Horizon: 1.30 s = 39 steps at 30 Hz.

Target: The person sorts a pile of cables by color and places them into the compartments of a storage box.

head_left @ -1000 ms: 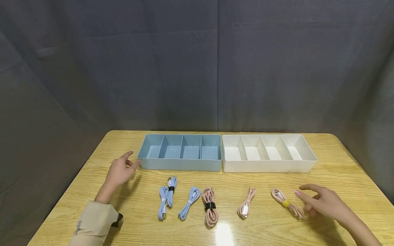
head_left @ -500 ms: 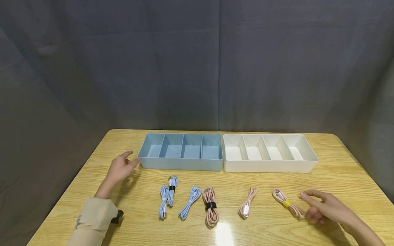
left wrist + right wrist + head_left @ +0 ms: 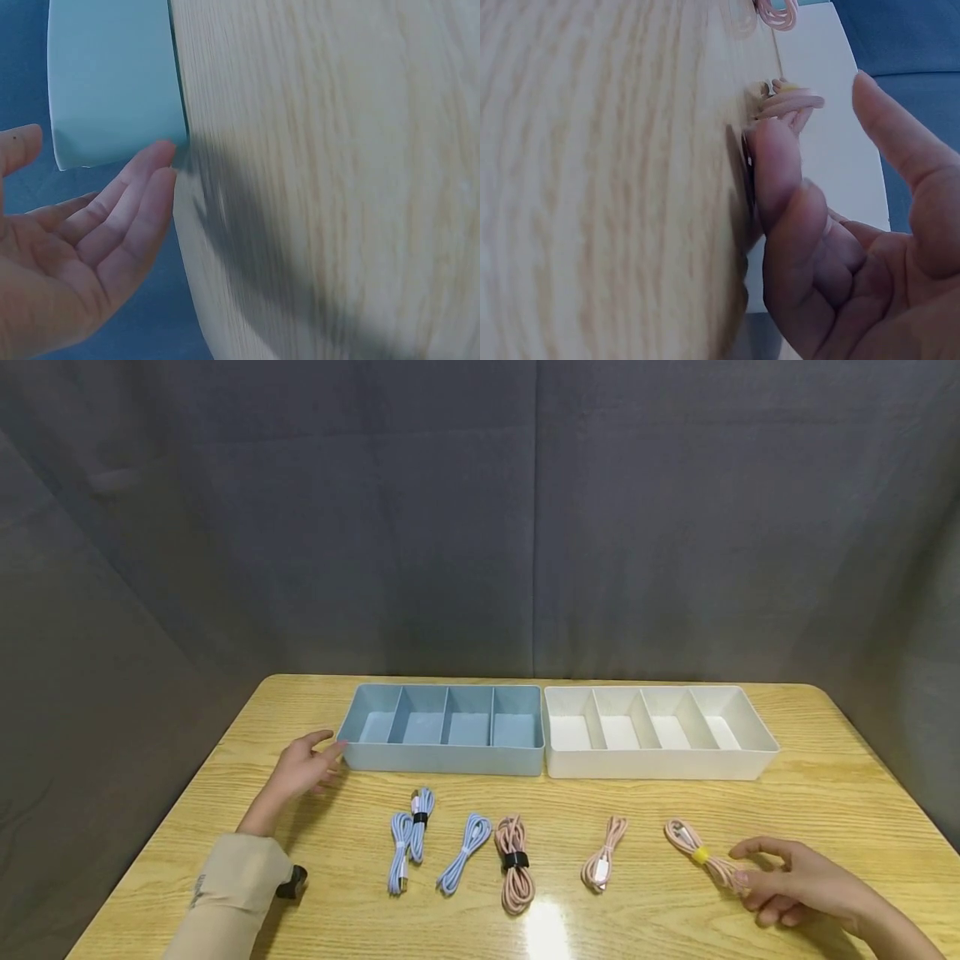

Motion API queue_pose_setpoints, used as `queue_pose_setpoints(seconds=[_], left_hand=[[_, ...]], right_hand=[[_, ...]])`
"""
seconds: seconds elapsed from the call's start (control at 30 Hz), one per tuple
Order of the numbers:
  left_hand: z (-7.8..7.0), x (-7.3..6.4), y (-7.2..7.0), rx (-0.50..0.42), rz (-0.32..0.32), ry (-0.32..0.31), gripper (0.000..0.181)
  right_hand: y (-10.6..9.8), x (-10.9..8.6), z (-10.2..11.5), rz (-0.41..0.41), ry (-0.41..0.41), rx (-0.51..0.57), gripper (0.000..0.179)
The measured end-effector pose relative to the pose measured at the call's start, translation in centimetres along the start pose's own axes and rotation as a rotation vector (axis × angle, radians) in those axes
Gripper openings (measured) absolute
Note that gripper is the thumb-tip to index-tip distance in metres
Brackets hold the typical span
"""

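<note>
My left hand (image 3: pixel 302 768) is beside the left end of the blue divided organizer box (image 3: pixel 442 758), fingers relaxed and fingertips right at its corner. In the left wrist view, the palm holds nothing. On the right, my right hand (image 3: pixel 806 885) reaches the near end of a coiled pink cable (image 3: pixel 684 837) bound with a yellow tie (image 3: pixel 700 855). Thumb and forefinger stand apart on either side of that end, the other fingers bent. In the right wrist view, the fingers overlap part of the coiled cable (image 3: pixel 795 100), low over the table.
A white divided organizer box (image 3: pixel 660 766) adjoins the blue one at the back. Between the hands lie a pink cable (image 3: pixel 602 864), a thicker pink cable with a black strap (image 3: pixel 517 889) and several blue cables (image 3: pixel 462 856). A dark curtain (image 3: pixel 450 527) hangs behind.
My right hand has lowered and moved toward the near end of the yellow-tied cable, its thumb now at the coil. The left hand has barely shifted beside the blue box.
</note>
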State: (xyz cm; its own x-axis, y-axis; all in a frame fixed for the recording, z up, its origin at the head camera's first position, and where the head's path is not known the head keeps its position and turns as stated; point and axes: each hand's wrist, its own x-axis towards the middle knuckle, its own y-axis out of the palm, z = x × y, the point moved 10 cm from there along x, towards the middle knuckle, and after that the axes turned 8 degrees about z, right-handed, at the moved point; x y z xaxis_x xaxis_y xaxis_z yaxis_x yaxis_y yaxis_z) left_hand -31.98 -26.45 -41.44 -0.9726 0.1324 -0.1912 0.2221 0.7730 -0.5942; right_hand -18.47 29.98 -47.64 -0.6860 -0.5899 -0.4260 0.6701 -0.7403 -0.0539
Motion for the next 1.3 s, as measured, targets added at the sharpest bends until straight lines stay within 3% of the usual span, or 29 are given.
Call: queue_pose_setpoints(seconds=[0.2, 0.37, 0.7, 1.3], left_hand=[[0.4, 0.3, 0.8, -0.077, 0.038, -0.039, 0.061], [0.7, 0.4, 1.2, -0.141, 0.053, -0.064, 0.058], [0.5, 0.8, 1.6, -0.151, 0.055, -0.085, 0.056], [0.4, 0.9, 1.7, -0.156, 0.056, -0.079, 0.052]], right_hand=[[0.9, 0.3, 0.2, 0.056, -0.041, 0.067, 0.045], [1.3, 0.6, 0.4, 0.06, -0.052, 0.059, 0.043], [1.5, 1.0, 0.4, 0.064, -0.058, 0.067, 0.027], [0.4, 0.8, 0.8, -0.048, -0.06, -0.023, 0.032]])
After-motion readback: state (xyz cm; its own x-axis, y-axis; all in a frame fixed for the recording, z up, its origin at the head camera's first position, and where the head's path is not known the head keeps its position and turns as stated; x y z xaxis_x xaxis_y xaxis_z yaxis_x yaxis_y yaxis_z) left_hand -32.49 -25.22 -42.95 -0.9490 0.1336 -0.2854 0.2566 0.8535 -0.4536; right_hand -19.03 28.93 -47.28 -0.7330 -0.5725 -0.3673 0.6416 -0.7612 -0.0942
